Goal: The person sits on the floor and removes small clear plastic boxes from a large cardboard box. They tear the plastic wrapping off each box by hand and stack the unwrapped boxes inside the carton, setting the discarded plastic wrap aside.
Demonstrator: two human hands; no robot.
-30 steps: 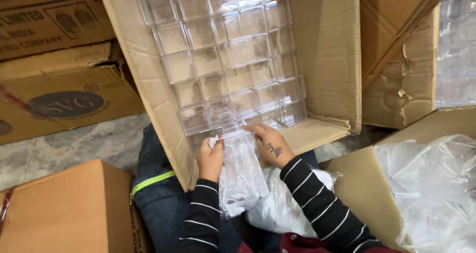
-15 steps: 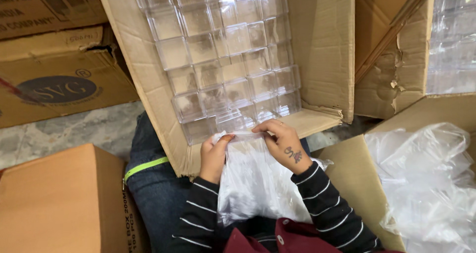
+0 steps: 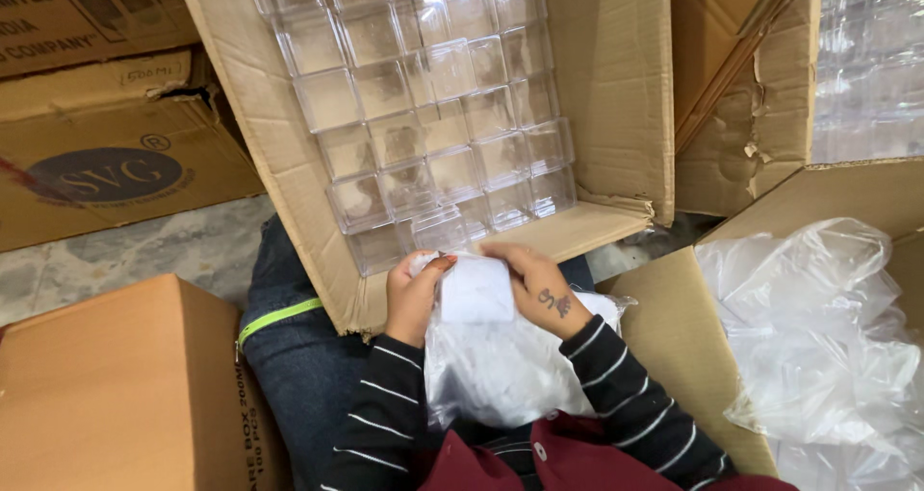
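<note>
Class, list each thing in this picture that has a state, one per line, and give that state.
Cardboard box: open, holding clear containers.
Clear containers: stacked in rows.
Plastic bag: gripped by both hands.
Left hand: closed on bag.
Right hand: closed on bag.
Right-side box: open, clear plastic inside.

closed brown carton [image 3: 115,395], crumpled plastic sheet [image 3: 818,327], stone floor [image 3: 144,250]

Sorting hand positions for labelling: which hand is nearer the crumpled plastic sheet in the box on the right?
Right. The right hand is on the bag in the lap, closer to the plastic sheet; the left hand grips the bag's far side, farther away.
</note>
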